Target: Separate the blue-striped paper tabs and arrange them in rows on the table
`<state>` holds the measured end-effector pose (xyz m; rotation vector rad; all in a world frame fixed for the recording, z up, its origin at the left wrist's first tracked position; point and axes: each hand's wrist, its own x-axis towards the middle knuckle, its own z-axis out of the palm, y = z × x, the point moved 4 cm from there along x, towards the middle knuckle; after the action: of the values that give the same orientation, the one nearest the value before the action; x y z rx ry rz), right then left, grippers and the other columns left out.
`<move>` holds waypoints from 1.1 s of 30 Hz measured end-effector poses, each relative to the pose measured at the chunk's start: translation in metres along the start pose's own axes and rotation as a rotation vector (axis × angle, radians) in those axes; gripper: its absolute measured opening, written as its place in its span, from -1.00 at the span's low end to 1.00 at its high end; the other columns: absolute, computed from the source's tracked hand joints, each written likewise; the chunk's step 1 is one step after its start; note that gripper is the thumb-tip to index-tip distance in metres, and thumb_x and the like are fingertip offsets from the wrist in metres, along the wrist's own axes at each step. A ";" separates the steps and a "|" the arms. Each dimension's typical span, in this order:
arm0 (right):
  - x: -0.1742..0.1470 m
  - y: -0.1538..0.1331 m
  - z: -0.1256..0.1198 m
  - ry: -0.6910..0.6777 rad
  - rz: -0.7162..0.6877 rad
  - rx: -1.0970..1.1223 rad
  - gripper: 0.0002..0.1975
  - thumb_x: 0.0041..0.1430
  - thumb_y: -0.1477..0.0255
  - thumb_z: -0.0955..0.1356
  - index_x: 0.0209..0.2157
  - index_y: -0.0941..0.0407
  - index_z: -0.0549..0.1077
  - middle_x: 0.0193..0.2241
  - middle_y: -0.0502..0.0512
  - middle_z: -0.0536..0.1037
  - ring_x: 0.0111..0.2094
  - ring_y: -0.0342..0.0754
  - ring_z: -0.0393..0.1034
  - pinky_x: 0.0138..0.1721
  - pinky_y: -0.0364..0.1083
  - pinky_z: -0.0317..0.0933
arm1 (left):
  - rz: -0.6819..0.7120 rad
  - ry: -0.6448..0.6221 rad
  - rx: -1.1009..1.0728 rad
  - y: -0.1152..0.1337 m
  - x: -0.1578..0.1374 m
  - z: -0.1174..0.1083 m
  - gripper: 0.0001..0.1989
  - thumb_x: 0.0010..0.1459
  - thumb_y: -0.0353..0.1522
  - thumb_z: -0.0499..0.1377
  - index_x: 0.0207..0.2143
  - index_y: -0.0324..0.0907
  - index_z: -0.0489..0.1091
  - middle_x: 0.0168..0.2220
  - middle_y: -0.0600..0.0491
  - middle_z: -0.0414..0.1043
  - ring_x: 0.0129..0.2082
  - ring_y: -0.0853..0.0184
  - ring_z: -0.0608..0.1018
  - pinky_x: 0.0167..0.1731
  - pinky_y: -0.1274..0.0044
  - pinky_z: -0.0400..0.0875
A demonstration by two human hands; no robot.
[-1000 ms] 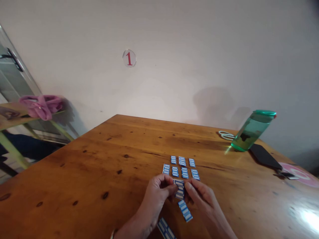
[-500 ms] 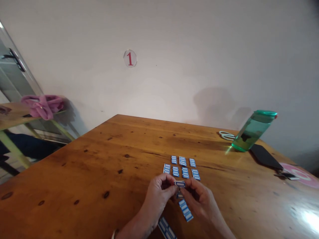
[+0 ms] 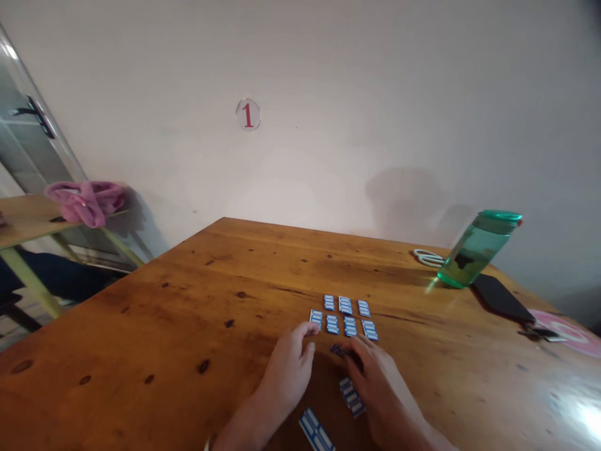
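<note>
My left hand [image 3: 288, 363] is open just above the table, its thumb and fingers apart with nothing between them. My right hand [image 3: 375, 376] pinches a small blue-and-white label piece [image 3: 337, 349], dark in shadow and partly covered by the fingers. Under that hand lies a strip of blue-and-white labels [image 3: 350, 396]. A larger label sheet [image 3: 317, 431] rests near the bottom edge, between the forearms. Beyond the fingers, several small label stacks [image 3: 332, 324] sit in two rows, one of them [image 3: 315, 320] close to the left fingertips.
The wooden table [image 3: 225, 275] runs back to a white wall. At the right stand a green bottle [image 3: 481, 247], a white cable [image 3: 427, 257], a black phone-like slab [image 3: 500, 297] and keys [image 3: 539, 332] by a pink disc [image 3: 575, 335]. A pink cloth [image 3: 87, 200] lies on another table at left.
My left hand has let go of the label piece and drawn apart to the left. My right hand keeps the piece and has lowered it toward the table.
</note>
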<state>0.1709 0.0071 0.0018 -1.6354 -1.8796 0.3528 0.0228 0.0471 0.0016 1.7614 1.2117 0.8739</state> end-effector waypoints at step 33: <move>0.001 0.000 0.000 -0.235 -0.016 -0.250 -0.77 0.09 0.64 0.16 -0.40 0.14 0.39 -0.38 0.13 0.49 -0.38 -0.06 0.39 -0.35 -0.15 0.19 | -0.081 -0.383 0.186 0.007 -0.031 0.035 -0.30 -0.05 -0.50 -0.03 0.18 -0.47 -0.13 0.21 -0.17 -0.22 0.21 0.18 -0.09 0.16 0.32 -0.16</move>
<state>0.1704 0.0080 0.0021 -1.8048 -2.1848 0.3256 0.0470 0.0075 -0.0101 1.9037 1.1245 0.3607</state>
